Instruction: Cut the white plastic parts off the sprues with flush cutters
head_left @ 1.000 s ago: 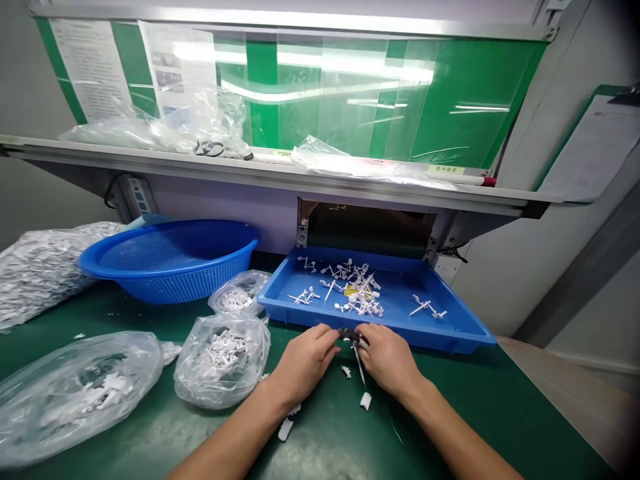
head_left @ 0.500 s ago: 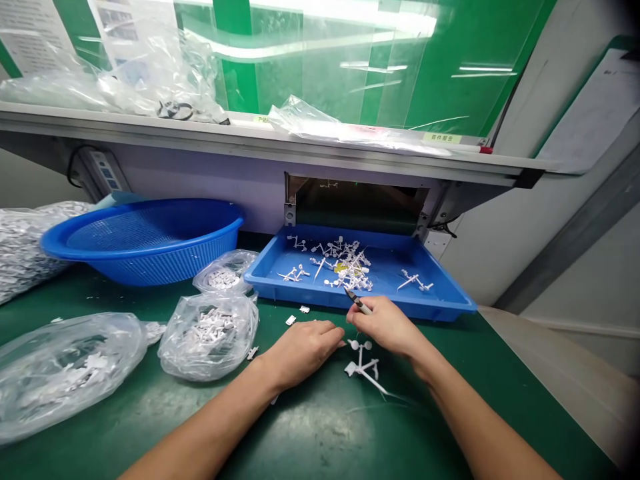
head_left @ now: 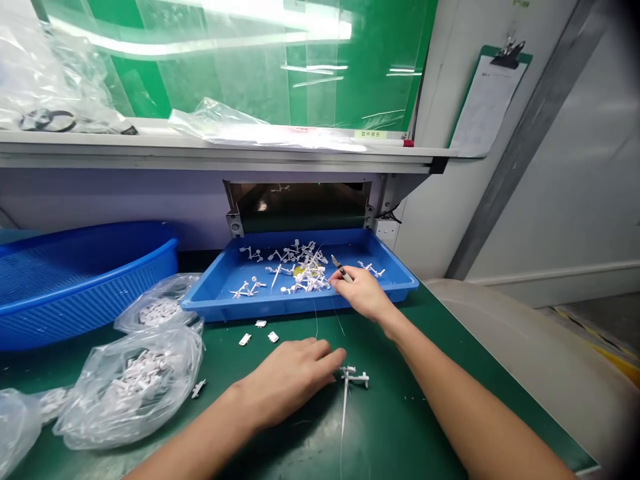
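Note:
My right hand (head_left: 363, 290) is closed around a small pointed knife (head_left: 342, 269), its tip up and forward. The hand is over the front edge of a blue tray (head_left: 240, 309), beside a heap of white plastic sprues (head_left: 310, 277). Low over the green table, my left hand (head_left: 303, 367) has its fingers curled. Its fingertips meet one end of a branched white sprue (head_left: 349, 380), whose long thin stem points toward me. The exact grip is hidden behind the fingers. Several small white clips (head_left: 273, 337) lie beyond the left hand.
Clear plastic bags of white parts (head_left: 135, 393) stand on the left, with a blue basket (head_left: 145, 267) behind them. Beyond the tray, a wall opening (head_left: 300, 207) shows a dark belt. A shelf (head_left: 200, 157) overhangs the bench. The table's right edge slopes away beside my right arm.
The view has turned right. My right hand with the knife has moved forward to the tray's front edge. By my left hand, the sprue lies differently, its stem now pointing at me.

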The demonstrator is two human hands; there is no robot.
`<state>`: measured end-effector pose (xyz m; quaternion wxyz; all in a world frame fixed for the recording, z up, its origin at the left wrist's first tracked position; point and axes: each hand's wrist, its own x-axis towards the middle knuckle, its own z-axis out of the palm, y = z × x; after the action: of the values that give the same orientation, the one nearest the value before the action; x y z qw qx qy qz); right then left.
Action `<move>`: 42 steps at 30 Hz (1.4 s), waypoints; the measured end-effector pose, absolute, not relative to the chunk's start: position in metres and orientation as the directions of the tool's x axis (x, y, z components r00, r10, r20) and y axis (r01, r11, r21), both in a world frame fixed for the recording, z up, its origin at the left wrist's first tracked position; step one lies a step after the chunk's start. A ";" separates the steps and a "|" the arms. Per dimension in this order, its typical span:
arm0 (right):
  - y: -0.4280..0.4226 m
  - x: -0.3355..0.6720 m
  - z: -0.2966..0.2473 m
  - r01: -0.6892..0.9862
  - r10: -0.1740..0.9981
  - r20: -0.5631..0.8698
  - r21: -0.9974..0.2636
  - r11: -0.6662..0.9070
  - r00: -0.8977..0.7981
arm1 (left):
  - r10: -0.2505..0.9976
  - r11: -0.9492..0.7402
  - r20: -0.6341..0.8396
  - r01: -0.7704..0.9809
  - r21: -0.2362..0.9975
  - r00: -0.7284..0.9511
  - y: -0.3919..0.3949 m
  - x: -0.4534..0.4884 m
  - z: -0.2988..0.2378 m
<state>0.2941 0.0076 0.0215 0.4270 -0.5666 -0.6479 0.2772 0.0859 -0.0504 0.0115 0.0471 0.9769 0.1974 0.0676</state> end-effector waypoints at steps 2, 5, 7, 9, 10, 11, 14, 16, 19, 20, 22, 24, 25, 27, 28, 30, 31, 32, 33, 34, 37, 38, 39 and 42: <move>0.005 0.304 0.024 0.498 0.969 0.248 -0.839 0.218 -0.008 | 0.414 -0.892 0.158 0.365 0.267 0.896 -0.048 0.097 0.005; -0.010 0.318 0.019 0.493 0.962 0.271 -0.834 0.247 -0.023 | 0.693 -0.525 0.144 0.357 0.772 0.707 -0.044 0.105 -0.003; -0.023 0.323 0.009 0.526 0.953 0.303 -0.808 0.265 -0.015 | 0.851 -0.067 -0.038 0.179 0.981 0.524 -0.042 0.105 -0.003; -0.034 0.323 -0.003 0.606 0.940 0.336 -0.737 0.298 -0.054 | 0.886 0.233 -0.180 -0.074 0.970 0.426 -0.042 0.102 0.000; -0.038 0.321 -0.009 0.650 0.933 0.347 -0.688 0.323 -0.096 | 0.895 0.291 -0.200 -0.183 0.939 0.399 -0.042 0.100 0.002; -0.041 0.317 -0.014 0.687 0.925 0.351 -0.636 0.351 -0.147 | 0.904 0.317 -0.204 -0.268 0.910 0.376 -0.042 0.098 0.003; -0.047 0.300 -0.023 0.737 0.905 0.353 -0.541 0.405 -0.238 | 0.923 0.336 -0.214 -0.401 0.852 0.318 -0.043 0.093 0.006; -0.049 0.291 -0.023 0.744 0.906 0.353 -0.535 0.400 -0.234 | 0.928 0.340 -0.224 -0.426 0.838 0.299 -0.044 0.090 0.005; -0.051 0.285 -0.021 0.737 0.909 0.343 -0.547 0.398 -0.236 | 0.928 0.339 -0.226 -0.427 0.838 0.295 -0.045 0.089 0.003; -0.051 0.284 -0.020 0.735 0.908 0.340 -0.546 0.403 -0.246 | 0.926 0.345 -0.228 -0.431 0.834 0.299 -0.046 0.089 0.002; -0.052 0.282 -0.019 0.729 0.906 0.337 -0.548 0.411 -0.258 | 0.920 0.361 -0.236 -0.445 0.819 0.313 -0.047 0.089 0.001; -0.052 0.281 -0.020 0.718 0.903 0.337 -0.555 0.420 -0.268 | 0.912 0.384 -0.251 -0.459 0.801 0.325 -0.049 0.091 0.000; -0.052 0.281 -0.021 0.715 0.901 0.338 -0.555 0.424 -0.272 | 0.909 0.392 -0.258 -0.463 0.795 0.327 -0.050 0.091 0.000; -0.053 0.279 -0.022 0.715 0.896 0.342 -0.548 0.435 -0.283 | 0.907 0.402 -0.268 -0.477 0.782 0.326 -0.051 0.093 0.000; -0.054 0.279 -0.023 0.716 0.893 0.345 -0.541 0.441 -0.289 | 0.906 0.406 -0.270 -0.486 0.774 0.326 -0.052 0.093 -0.001; -0.053 0.278 -0.025 0.721 0.889 0.351 -0.530 0.447 -0.294 | 0.903 0.414 -0.268 -0.508 0.755 0.336 -0.052 0.094 -0.002; -0.053 0.278 -0.026 0.723 0.887 0.353 -0.524 0.450 -0.297 | 0.899 0.422 -0.269 -0.517 0.744 0.346 -0.053 0.095 -0.002; -0.053 0.278 -0.026 0.727 0.886 0.356 -0.516 0.452 -0.299 | 0.894 0.433 -0.274 -0.525 0.733 0.355 -0.053 0.095 -0.003; -0.052 0.278 -0.026 0.735 0.886 0.354 -0.507 0.451 -0.300 | 0.887 0.448 -0.281 -0.528 0.721 0.367 -0.052 0.095 -0.004; -0.052 0.278 -0.027 0.744 0.888 0.349 -0.497 0.446 -0.300 | 0.878 0.464 -0.290 -0.530 0.710 0.379 -0.052 0.095 -0.005; -0.052 0.279 -0.028 0.777 0.899 0.322 -0.466 0.423 -0.296 | 0.858 0.500 -0.309 -0.533 0.682 0.410 -0.050 0.094 -0.008; -0.052 0.279 -0.030 0.786 0.903 0.311 -0.457 0.415 -0.296 | 0.853 0.509 -0.314 -0.534 0.675 0.417 -0.049 0.093 -0.009; -0.052 0.279 -0.031 0.794 0.906 0.299 -0.449 0.410 -0.299 | 0.849 0.518 -0.322 -0.536 0.667 0.420 -0.048 0.092 -0.010; -0.049 0.280 -0.035 0.802 0.928 0.224 -0.469 0.369 -0.296 | 0.838 0.544 -0.372 -0.544 0.639 0.400 -0.044 0.092 -0.017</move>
<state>0.2801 -0.0487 -0.0348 0.2341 -0.5451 -0.7937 0.1349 0.0916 -0.0442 -0.0170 0.8087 0.2140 0.3432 0.4271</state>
